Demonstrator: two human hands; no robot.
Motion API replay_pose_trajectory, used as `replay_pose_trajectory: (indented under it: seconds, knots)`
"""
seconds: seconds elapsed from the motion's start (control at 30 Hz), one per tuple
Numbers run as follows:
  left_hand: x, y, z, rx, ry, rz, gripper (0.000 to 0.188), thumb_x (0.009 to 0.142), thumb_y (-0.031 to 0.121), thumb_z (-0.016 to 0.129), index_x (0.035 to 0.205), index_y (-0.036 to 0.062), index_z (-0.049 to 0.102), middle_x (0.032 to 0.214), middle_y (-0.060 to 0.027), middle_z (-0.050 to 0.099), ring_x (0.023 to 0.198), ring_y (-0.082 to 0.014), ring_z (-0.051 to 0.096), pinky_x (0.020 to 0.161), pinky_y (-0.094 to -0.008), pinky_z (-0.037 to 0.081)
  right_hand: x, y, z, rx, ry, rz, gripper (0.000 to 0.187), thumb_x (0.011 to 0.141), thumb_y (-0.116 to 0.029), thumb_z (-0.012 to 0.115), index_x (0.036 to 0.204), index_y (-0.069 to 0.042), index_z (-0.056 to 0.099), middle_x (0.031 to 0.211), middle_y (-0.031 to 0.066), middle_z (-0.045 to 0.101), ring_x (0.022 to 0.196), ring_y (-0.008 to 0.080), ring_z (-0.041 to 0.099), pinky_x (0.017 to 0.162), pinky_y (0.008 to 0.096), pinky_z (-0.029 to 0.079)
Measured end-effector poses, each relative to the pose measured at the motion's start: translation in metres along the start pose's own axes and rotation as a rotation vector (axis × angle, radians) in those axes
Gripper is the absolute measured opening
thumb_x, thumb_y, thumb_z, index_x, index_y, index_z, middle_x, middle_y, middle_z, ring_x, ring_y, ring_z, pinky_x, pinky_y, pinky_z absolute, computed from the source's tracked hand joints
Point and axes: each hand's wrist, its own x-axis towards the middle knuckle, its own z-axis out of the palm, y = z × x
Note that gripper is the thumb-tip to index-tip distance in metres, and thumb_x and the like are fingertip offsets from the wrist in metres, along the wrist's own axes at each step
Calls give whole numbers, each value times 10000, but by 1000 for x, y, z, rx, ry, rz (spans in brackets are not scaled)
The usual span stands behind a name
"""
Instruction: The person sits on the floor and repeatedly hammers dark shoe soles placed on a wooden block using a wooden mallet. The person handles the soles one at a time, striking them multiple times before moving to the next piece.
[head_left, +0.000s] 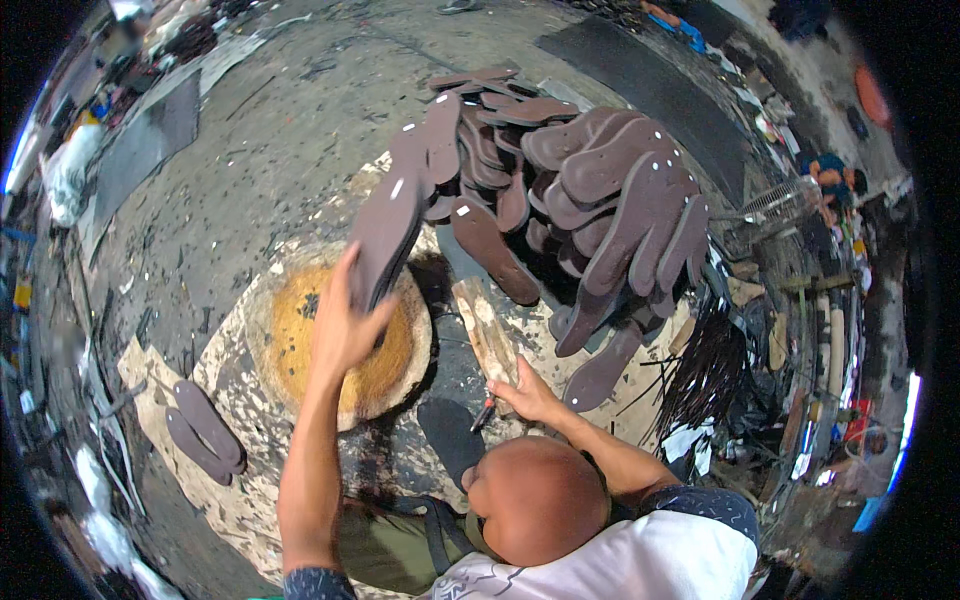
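My left hand [345, 325] is closed on the near end of a dark brown shoe sole [385, 225]. That sole, slightly blurred, reaches over the far edge of a round chopping block [425, 340] with a tan, worn top. Beyond it lies a big heap of similar soles [625, 190], some with small white marks. My right hand [530, 393] is closed around the near end of a rough, pale wooden piece [485, 325]. A small tool with a black and red handle [483, 415] sits right beside the fingers; whether they hold it too is unclear.
A pair of soles [200, 435] lies at the left, and a black sole-shaped piece [447, 435] is near my body. Thin black strips [705, 345] are bundled at the right. Dark flat sheets [660, 85] lie on the floor, with a metal-grilled fan [775, 205] farther right.
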Motion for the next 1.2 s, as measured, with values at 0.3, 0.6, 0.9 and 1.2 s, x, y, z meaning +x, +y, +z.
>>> replay_pose_trajectory:
  seconds: [0.3, 0.6, 0.9, 1.2]
  knots:
    - [25, -24, -51, 38, 403, 136, 546, 890, 370, 760, 1364, 146, 606, 1485, -228, 486, 1419, -353, 431, 1166, -488, 347, 2, -56, 8, 112, -137, 176, 421, 961, -222, 678, 1248, 31, 503, 970, 112, 671, 827, 202, 695, 708, 330, 553]
    - [-223, -285, -176, 604, 492, -1238, 930, 779, 441, 802, 1548, 183, 346, 1403, -255, 532, 1334, -423, 454, 1088, -510, 397, 16, -61, 4, 83, -102, 141, 476, 950, -253, 682, 1318, -18, 494, 1088, 99, 611, 895, 149, 580, 772, 305, 483]
    - [-142, -187, -119, 394, 424, -144, 731, 766, 168, 822, 1436, 186, 532, 1348, -220, 544, 1229, -396, 518, 1058, -489, 439, 48, -77, 9, 30, -61, -59, 463, 960, -173, 664, 1328, -1, 442, 992, 69, 611, 775, 132, 601, 661, 301, 521]
    - [-134, -124, -45, 491, 162, 55, 614, 806, 383, 808, 1365, 206, 626, 1385, -163, 525, 1242, -368, 479, 1023, -498, 390, 54, -171, 32, 41, -99, -139, 558, 923, -229, 693, 1356, 22, 445, 1117, 121, 628, 880, 176, 639, 827, 338, 523]
